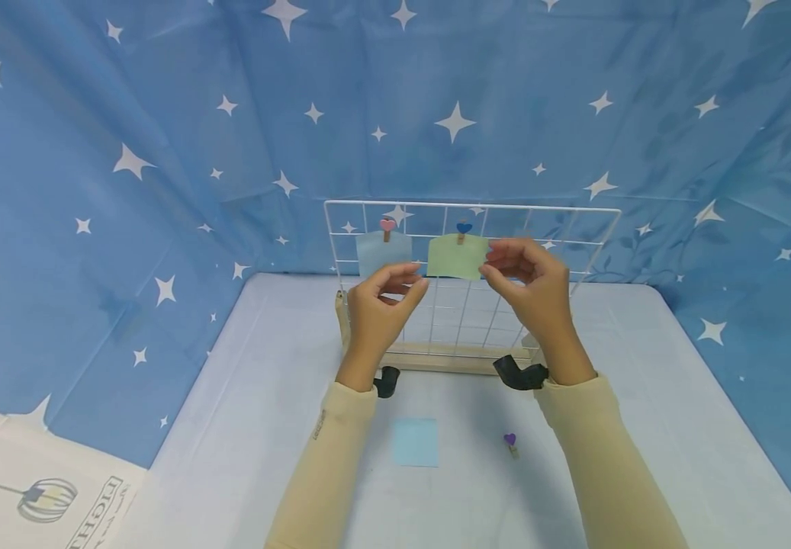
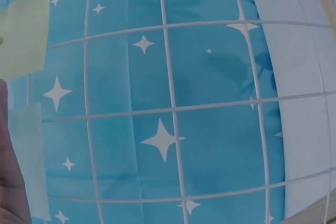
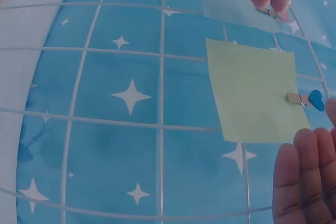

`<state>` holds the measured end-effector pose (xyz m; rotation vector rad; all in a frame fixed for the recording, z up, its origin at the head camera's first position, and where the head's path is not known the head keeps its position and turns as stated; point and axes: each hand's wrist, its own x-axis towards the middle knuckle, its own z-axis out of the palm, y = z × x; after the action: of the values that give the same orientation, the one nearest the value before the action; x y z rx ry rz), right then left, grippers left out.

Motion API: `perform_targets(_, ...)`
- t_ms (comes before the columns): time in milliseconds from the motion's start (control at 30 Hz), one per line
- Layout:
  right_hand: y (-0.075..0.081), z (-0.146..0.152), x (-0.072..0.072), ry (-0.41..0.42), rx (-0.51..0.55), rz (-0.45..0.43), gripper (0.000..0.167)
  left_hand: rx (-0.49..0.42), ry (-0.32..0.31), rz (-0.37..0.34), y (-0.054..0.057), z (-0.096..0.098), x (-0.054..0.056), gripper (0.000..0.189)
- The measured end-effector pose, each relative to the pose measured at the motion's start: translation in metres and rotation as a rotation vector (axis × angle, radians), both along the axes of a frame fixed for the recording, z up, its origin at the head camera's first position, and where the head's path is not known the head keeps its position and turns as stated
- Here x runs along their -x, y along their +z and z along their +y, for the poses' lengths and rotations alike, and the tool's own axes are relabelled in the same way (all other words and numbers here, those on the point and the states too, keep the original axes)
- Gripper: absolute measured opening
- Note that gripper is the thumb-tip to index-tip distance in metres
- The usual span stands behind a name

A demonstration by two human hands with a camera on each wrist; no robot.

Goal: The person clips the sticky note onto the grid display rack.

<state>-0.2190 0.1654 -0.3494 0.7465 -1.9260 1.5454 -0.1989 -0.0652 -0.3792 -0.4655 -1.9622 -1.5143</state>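
Note:
A green paper note [image 1: 453,259] hangs on a white wire grid [image 1: 532,207] from a small wooden clip with a blue heart [image 1: 464,227]. To its left hangs a light blue note [image 1: 368,254] under a pink-heart clip [image 1: 387,224]. My left hand [image 1: 380,305], fingers loosely bent, is in front of the blue note, near the green note's lower left corner. By the green note's right edge is my right hand [image 1: 532,282]. In the right wrist view, its fingers [image 3: 310,171] are extended beside the green note [image 3: 254,95], pinching nothing visible.
The grid stands in a wooden base [image 1: 450,360] on a white-covered table [image 1: 265,427]. A blue paper square [image 1: 416,442] and a purple-heart clip [image 1: 510,442] lie in front of it. A blue star-patterned curtain [image 1: 395,91] hangs behind.

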Motion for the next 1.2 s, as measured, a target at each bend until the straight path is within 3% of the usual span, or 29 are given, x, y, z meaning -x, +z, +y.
perform_targets(833,-0.029,0.028,-0.021,-0.002,-0.023,-0.107,0.034,-0.028,-0.036,-0.124,-0.019,-0.016,-0.018,0.028)
perform_targets(1200,-0.044,0.032,-0.028,-0.051,-0.044,-0.168,0.033,-0.020,-0.043,-0.131,-0.031,-0.020,-0.021,0.026)
